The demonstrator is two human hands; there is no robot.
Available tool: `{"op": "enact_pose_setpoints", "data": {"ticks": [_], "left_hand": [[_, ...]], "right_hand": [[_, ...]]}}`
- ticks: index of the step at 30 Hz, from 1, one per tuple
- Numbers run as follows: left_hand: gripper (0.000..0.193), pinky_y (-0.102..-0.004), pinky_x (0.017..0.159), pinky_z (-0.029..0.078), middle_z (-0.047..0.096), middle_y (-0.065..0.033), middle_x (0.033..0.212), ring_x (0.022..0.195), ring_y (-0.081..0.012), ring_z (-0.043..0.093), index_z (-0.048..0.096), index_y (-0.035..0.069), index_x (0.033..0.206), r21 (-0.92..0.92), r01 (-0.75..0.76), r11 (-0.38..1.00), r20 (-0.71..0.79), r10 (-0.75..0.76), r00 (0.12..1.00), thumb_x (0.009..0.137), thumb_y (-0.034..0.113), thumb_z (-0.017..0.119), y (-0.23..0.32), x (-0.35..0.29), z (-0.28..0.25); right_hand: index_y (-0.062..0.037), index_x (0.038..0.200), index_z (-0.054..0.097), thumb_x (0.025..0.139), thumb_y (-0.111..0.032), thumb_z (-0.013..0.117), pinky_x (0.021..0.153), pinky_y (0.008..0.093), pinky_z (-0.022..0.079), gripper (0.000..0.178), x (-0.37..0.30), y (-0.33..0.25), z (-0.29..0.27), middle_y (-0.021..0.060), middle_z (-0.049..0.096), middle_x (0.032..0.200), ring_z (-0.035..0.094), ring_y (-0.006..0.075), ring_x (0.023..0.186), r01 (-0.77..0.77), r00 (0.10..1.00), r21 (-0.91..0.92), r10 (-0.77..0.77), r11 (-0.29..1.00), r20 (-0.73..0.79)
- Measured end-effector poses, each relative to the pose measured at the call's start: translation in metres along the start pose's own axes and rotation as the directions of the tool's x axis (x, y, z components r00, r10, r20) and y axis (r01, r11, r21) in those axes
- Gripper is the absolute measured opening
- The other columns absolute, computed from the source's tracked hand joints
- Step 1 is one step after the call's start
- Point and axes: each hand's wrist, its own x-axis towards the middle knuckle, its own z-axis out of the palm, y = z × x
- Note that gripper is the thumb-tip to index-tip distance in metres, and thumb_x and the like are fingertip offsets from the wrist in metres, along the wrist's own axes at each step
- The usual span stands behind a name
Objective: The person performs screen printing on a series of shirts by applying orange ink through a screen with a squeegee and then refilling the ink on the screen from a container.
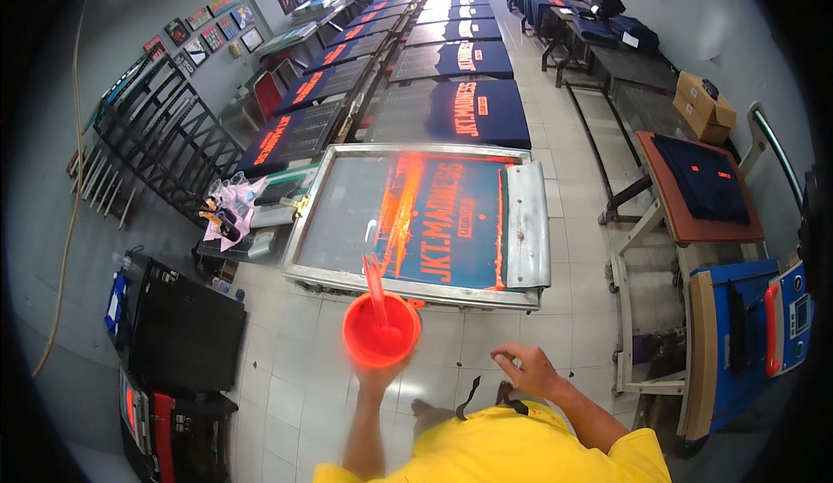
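Note:
My left hand (380, 376) is wrapped round the underside of a tub of bright orange ink (382, 340), held in front of the near edge of a screen-printing frame. A spatula (375, 288), coated in orange, stands tilted in the tub. The metal-edged screen frame (416, 296) lies flat on the printing table, with orange lettering in its mesh and a thick streak of orange ink (401, 214) across it. Along the frame's right side rests a broad metal squeegee (526, 227). My right hand (529, 368) hangs near my waist, fingers loosely curled, holding nothing visible.
Rows of boards with navy shirts (468, 110) stretch away behind the screen. Left stand a black rack (165, 118) and a black cabinet (178, 322). At right are a brown board bearing a folded navy shirt (703, 175), a cardboard box (703, 105) and a blue machine (737, 344).

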Motion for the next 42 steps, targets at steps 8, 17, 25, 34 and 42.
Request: {"op": "enact_pose_setpoints", "data": {"ticks": [8,17,25,34,42], "left_hand": [[0.089,-0.0361,0.091,0.049,0.057,-0.0093,0.12,0.108,-0.0225,0.058,0.046,0.004,0.127,0.021,-0.078,0.997,-0.08,0.08,0.994,0.049,0.013,0.088,0.051,0.069,0.072],[0.1,-0.0384,0.095,0.048,0.052,-0.0133,0.128,0.116,-0.0271,0.054,0.039,0.002,0.134,0.048,-0.237,0.97,-0.03,0.239,0.971,0.051,0.017,0.093,0.033,0.161,0.08],[0.108,-0.0435,0.1,0.044,0.048,-0.0197,0.133,0.122,-0.0356,0.05,0.034,0.0,0.138,0.197,-0.423,0.884,0.04,0.424,0.905,0.053,0.028,0.094,-0.008,0.224,0.072],[0.111,-0.0453,0.102,0.042,0.046,-0.0195,0.135,0.125,-0.0379,0.046,0.032,0.001,0.14,0.259,-0.351,0.9,0.028,0.356,0.934,0.051,0.028,0.093,-0.011,0.238,0.068],[0.107,-0.0454,0.102,0.043,0.045,-0.019,0.136,0.126,-0.0376,0.045,0.032,0.004,0.139,0.289,-0.211,0.934,0.077,0.197,0.977,0.052,0.02,0.091,0.014,0.235,0.088]], "right_hand": [[0.0003,0.1,0.066,0.089,-0.01,0.062,0.066,0.0295,0.051,0.016,0.071,0.023,-0.107,0.0124,0.067,0.088,0.065,0.0221,0.071,0.21,0.965,0.041,-0.2,0.977,-0.171],[0.0,0.115,0.058,0.086,-0.002,0.062,0.071,0.0299,0.052,0.029,0.224,-0.061,-0.15,0.0114,0.066,0.101,0.067,0.021,0.083,0.467,0.87,-0.116,-0.479,0.877,-0.118],[-0.0036,0.107,0.059,0.08,-0.022,0.071,0.082,0.0398,0.049,0.035,0.346,-0.127,-0.135,0.0086,0.065,0.102,0.063,0.024,0.097,0.633,0.668,-0.739,-0.647,0.232,0.369],[-0.0048,0.084,0.062,0.086,-0.023,0.063,0.054,0.0401,0.049,0.019,0.358,-0.127,-0.12,0.0082,0.061,0.062,0.063,0.0276,0.059,0.6,0.739,-0.641,-0.024,0.479,0.673],[-0.003,0.079,0.059,0.078,-0.014,0.063,0.052,0.032,0.048,0.012,0.339,-0.14,-0.173,0.0065,0.062,0.068,0.063,0.0206,0.064,0.825,0.514,-0.554,-0.261,-0.112,0.818]]}}
